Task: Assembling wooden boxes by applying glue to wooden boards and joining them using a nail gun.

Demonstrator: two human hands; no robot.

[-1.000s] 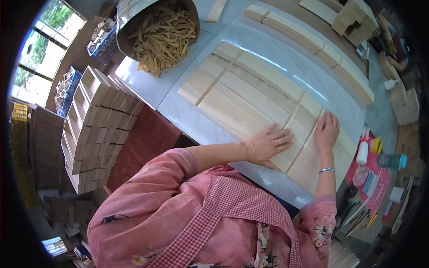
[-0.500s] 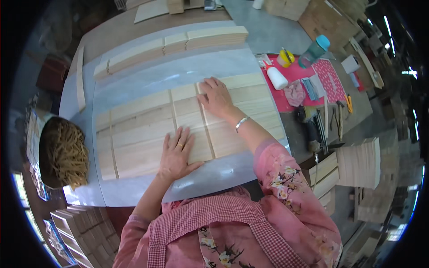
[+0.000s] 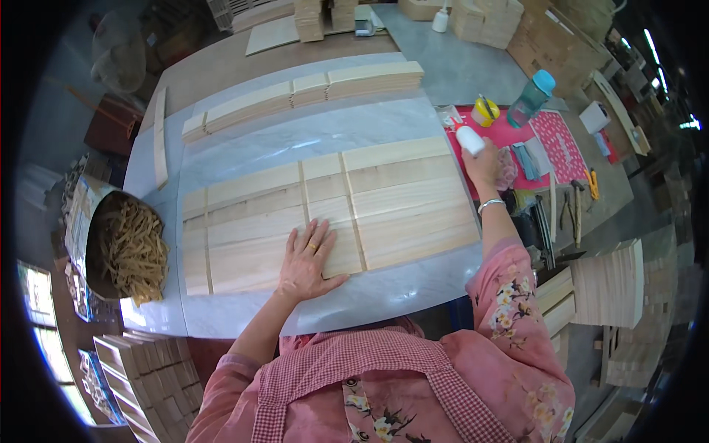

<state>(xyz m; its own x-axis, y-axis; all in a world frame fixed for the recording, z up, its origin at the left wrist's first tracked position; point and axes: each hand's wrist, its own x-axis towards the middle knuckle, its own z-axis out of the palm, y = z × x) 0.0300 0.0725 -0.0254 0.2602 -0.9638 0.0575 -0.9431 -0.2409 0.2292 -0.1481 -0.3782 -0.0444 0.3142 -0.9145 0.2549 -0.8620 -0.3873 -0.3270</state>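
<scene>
I saw the left hand (image 3: 305, 263) spread open on grooved boards (image 3: 255, 236), mid-frame; the right hand (image 3: 484, 165), right of centre, grasped a white bottle (image 3: 470, 139).

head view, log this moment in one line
left hand: flat on grooved wooden panel; right hand: at white bottle; nearby: yellow tub, teal bottle

left fingers (image 3: 315, 236): flat on grooved wooden panel (image 3: 410, 210) | right fingers (image 3: 490, 153): around white bottle (image 3: 469, 139)

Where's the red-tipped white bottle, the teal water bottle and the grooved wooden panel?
Red-tipped white bottle (image 3: 470, 139), head view: its white body.
Teal water bottle (image 3: 526, 105), head view: its see-through side.
Grooved wooden panel (image 3: 326, 193), head view: bare wood between grooves.
</scene>
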